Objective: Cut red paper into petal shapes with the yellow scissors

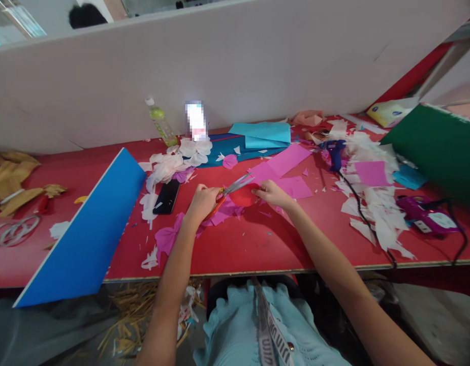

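Observation:
My left hand is closed around the handles of a pair of scissors with orange-yellow grips. The blades point up and to the right, slightly apart. Between the blades and my right hand is a rounded piece of red paper, hard to tell from the red table. My right fingers pinch its right edge. Pink paper scraps lie under and beside my left hand. Just beyond the scissors are flat pink sheets. A black phone lies left of my left hand.
A blue board stands on the left and a green board on the right. A blue glue gun, a purple one, their cables and white paper scraps cover the right side. A bottle stands by the partition.

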The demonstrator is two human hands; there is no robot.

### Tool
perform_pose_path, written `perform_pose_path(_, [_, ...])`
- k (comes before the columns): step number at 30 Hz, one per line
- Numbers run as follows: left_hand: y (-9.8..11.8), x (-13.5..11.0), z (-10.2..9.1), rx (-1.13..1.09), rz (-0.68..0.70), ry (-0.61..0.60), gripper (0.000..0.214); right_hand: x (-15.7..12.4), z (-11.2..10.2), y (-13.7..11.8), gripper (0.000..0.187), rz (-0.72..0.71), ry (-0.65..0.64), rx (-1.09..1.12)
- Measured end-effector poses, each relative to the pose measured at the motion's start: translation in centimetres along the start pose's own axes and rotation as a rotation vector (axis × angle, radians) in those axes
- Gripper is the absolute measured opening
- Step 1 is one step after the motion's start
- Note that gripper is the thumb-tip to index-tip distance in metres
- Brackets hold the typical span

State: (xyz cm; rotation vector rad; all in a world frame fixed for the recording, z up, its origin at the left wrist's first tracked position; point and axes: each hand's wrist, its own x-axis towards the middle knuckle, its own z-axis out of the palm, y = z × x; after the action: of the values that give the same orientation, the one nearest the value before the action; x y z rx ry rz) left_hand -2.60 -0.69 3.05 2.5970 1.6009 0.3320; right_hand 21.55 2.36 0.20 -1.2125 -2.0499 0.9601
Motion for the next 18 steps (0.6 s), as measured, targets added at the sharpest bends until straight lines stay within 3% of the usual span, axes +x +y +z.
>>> perform_pose_path(4, [-0.1, -0.1, -0.1, 0.063, -0.03, 0.03, 0.028, 0.0, -0.2, 0.0, 0.03, 0.005, 0.018, -0.022])
perform_pose_path(10, [-0.3, -0.2, 0.0, 0.041, -0.212, 0.158, 0.029, 0.2, -0.2, 0.4, 0.032, 0.027, 0.024, -0.044])
perform_pose_path(15, [-0.9, 0.3, 0.8, 0.152, -0.43, 0.054, 0.043, 0.2, 0.0, 0.2, 0.032, 0.016, -0.014, -0.068])
perform_pose_path(18, [-1.3, 0.5, 1.4, 0.163, -0.47, 0.003, 0.047, 0.0, 0.1, -0.1, 0.032, 0.021, -0.035, -0.075])
